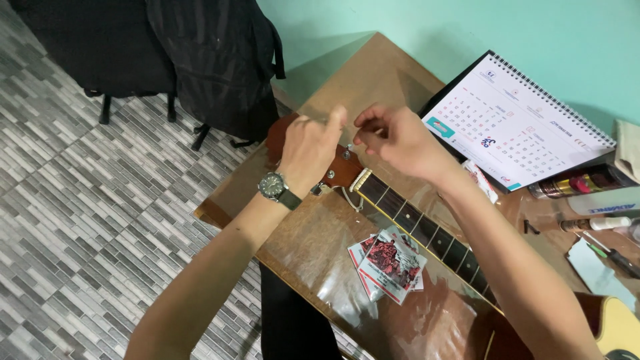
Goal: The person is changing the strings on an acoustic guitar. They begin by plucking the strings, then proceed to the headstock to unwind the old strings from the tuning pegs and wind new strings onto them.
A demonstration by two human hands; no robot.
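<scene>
A guitar lies flat across the brown table (373,73), its headstock (340,167) pointing toward ten o'clock and its dark neck (427,230) running down to four o'clock, where a pale corner of the body (617,327) shows. Laid flat like that, the headstock sits steady and within easy reach of both hands.

The left hand (308,150), with a watch (273,186) on its wrist, hovers right over the headstock, fingers drawn together in a pinch at about one o'clock from the knuckles. The right hand (393,137) meets it from three o'clock, thumb and forefinger also pinched closed. The two pinches sit just apart, level with each other, as though something very thin is stretched between them; I judge that to be a guitar string, but it is too fine to make out, so I cannot tell for sure what either hand grips.

Near the nut a pale loop of string (351,198) curls off the neck, loose on the table.

At six o'clock from the hands lie small red-and-white packets (390,263), fanned beside the neck and close enough to grab. A desk calendar (517,123) stands at two o'clock against the green wall. Bottles (603,200) and a screwdriver (610,253) lie at three to four o'clock, pushed aside. A black chair (200,60) stands at eleven o'clock on the tiled floor (80,220).
</scene>
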